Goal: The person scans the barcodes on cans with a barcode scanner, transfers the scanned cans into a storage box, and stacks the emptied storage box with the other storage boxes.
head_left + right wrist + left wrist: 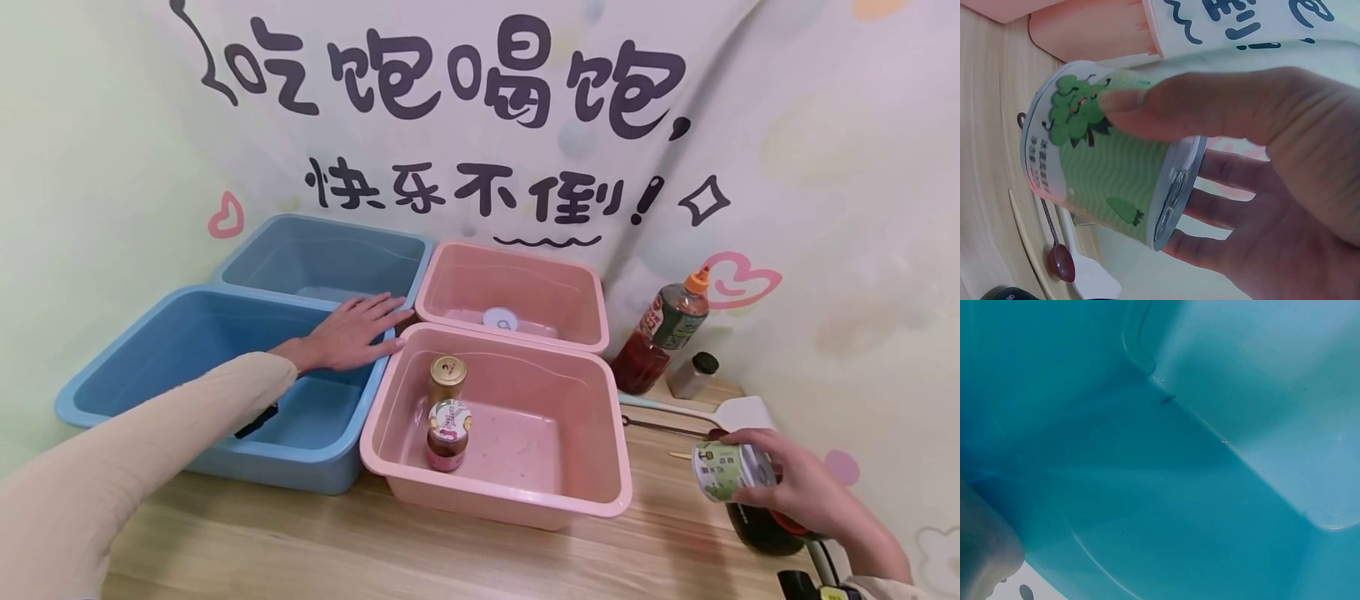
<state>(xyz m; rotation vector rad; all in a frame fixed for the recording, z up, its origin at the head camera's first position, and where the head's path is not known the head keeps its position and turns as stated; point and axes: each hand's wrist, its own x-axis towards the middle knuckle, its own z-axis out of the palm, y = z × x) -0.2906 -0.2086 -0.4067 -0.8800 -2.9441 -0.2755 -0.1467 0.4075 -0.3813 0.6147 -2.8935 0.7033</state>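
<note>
My right hand grips a tin can with a green fruit-print label, held tilted over the utensils at the right. In the right wrist view the thumb lies across the can, and a pull ring shows on the end toward the palm. My left hand rests with spread, straight fingers on the rims between the blue bins and the front pink bin. That pink bin holds a gold-lidded can and a jar with a patterned lid. In the left wrist view only blue bin wall and floor show beside part of the hand.
Behind stand a blue bin and a pink bin holding a white-topped round item. The front blue bin is at left. A red sauce bottle, a black-capped jar and a white spatula are right.
</note>
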